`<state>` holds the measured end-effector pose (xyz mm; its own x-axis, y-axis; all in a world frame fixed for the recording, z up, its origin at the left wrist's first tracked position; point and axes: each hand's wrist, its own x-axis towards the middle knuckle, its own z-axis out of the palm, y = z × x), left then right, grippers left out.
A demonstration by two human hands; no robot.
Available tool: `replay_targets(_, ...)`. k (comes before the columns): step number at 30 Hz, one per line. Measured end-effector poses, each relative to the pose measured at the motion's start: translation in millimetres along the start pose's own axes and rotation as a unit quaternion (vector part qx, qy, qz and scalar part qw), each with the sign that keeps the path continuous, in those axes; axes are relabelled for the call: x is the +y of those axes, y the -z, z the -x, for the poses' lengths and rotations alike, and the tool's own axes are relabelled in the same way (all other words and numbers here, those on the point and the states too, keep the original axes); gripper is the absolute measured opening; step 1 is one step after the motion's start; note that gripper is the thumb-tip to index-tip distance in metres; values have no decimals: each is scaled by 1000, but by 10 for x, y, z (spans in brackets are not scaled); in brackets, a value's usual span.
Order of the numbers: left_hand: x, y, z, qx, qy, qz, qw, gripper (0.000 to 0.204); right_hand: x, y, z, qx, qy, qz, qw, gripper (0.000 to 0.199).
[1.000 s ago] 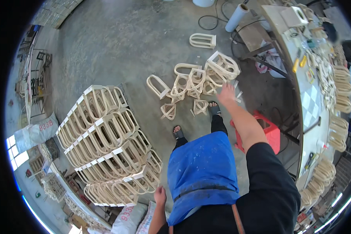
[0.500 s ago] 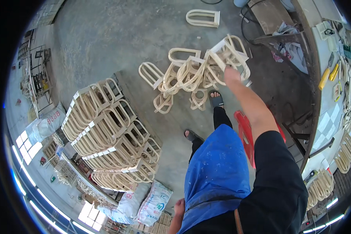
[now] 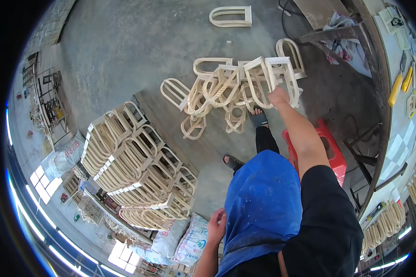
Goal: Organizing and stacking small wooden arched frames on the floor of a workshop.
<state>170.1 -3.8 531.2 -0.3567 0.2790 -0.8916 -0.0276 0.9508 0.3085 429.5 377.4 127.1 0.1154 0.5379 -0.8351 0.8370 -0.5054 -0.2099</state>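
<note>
The pale wooden arch frame (image 3: 269,74), with its straight crossbar and rounded end, is standing out at the right side of the heap on the floor, just beyond the right hand (image 3: 279,97). The fingers of that hand are curling around a side rail near the rounded end; their tips are hidden, so the exact grip cannot be told.

Alignment: the frame's long axis is running away from the person, roughly in line with the right forearm, with the crossbar lying at the far end. The right hand is the nearer one. The left hand (image 3: 217,224) is hanging well apart, beside the blue plastic apron (image 3: 263,194); its fingers are bending loosely, with nothing visible in them.

A second pale wooden arch frame (image 3: 250,78) is leaning just left of the first; whether the two are joined cannot be told. Farther left, a loose heap of similar pale wooden frames (image 3: 205,90) is overlapping on the grey concrete floor (image 3: 125,55), and a single U-shaped wooden frame (image 3: 251,16) is lying apart beyond it.

Outward from there, a red plastic stool (image 3: 339,161) is standing right of the apron, and a tiered stack of arched wooden frames (image 3: 141,173) is rising at left.
</note>
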Motion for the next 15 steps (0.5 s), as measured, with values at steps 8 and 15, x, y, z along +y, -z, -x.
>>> replay_targets(8,1081,-596,-499,-52,-296,-388,871,42,632,452,1558,26,56,35,997,35)
replay_targets(15,2386,-1431,-837,-37,-562,-446,696,48,264,1070,2991,-46,321,123,938,23)
